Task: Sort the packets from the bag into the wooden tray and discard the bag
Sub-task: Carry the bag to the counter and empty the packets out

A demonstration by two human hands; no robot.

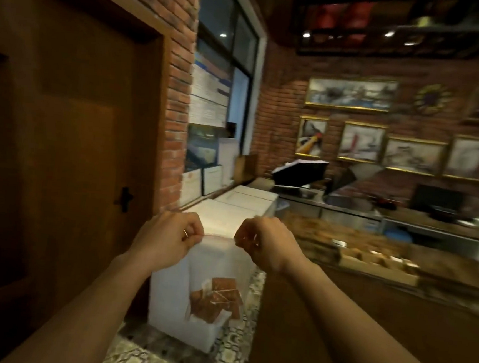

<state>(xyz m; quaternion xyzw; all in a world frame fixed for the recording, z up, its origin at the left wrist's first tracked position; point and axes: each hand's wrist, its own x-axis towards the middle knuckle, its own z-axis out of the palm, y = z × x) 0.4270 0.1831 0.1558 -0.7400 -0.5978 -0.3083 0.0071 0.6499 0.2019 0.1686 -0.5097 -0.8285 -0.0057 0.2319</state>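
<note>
A clear plastic bag with a red zip strip hangs in front of me, held up in the air. My left hand pinches its top left corner and my right hand pinches its top right corner, so the top edge is stretched between them. Several brown packets lie bunched at the bottom of the bag. A wooden tray with compartments sits on the counter to the right, blurred.
White boxes stand against the brick wall behind the bag. A wooden door is at left. The wooden counter runs along the right, with framed pictures on the brick wall behind it. Patterned floor tiles lie below.
</note>
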